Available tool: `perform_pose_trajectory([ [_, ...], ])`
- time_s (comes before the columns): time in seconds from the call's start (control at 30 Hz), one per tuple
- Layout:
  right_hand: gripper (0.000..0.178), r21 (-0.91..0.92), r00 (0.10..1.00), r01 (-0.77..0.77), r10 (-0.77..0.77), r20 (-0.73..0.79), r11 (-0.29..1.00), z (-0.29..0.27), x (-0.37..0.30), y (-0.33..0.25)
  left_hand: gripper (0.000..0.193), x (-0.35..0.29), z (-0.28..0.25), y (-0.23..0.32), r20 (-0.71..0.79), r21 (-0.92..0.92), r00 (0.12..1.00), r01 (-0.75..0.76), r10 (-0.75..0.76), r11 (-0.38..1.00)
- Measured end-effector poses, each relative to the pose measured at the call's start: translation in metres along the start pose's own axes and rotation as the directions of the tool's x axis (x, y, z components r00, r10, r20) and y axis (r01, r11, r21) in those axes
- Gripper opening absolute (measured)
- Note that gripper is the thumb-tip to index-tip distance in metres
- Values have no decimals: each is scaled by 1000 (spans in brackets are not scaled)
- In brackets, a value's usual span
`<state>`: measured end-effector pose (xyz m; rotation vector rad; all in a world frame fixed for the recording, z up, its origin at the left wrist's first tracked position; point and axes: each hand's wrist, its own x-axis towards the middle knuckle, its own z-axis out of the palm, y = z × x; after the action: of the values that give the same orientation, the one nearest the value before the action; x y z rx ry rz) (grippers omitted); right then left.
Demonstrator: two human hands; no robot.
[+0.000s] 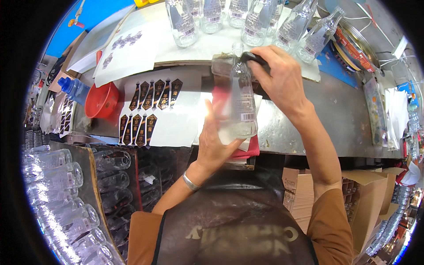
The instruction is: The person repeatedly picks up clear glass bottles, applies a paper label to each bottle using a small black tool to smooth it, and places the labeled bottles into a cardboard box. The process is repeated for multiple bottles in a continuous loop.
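Observation:
A clear glass bottle (243, 104) with a printed label stands tilted in front of me, its neck pointing away. My left hand (213, 143) cradles it near the base, thumb by the bottom edge; some of its fingers are blurred or hidden. In my right hand (280, 75) is a black-handled tool (254, 58), pressed at the bottle's shoulder; its working end is mostly hidden. Red cloth (248, 150) and white paper lie beneath the bottle. To the left, a backing sheet (174, 126) carries two rows of black tie-shaped labels (150, 94).
Several labelled bottles (182, 26) stand on the raised white shelf ahead. A red bowl (104, 100) and a blue-capped plastic bottle (75, 89) sit at left. Stacked bottles (53, 176) fill the lower left; an open cardboard box (369, 194) stands lower right.

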<state>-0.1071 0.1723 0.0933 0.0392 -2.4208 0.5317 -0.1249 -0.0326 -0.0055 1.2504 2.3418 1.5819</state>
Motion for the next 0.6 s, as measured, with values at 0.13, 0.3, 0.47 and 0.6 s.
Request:
perform_pose_trajectory([
  [0.13,22,87,954,223,-236,187,971,6,-48,-27,129,-2,-3,-7,58,-145,998,-23,31,989],
  [0.3,19,103,998,-54,57,-34,993,-5,-29,16,121,1,-10,-4,127,-142,990,75,-57,987],
  [0.47,18,358,983,20,-84,166,933,-12,-67,-29,109,2,-14,-14,145,-186,989,35,-8,982],
  [0.6,21,263,977,-147,181,-110,953,-7,-66,30,105,1,-15,-16,174,-191,984,80,-46,978],
])
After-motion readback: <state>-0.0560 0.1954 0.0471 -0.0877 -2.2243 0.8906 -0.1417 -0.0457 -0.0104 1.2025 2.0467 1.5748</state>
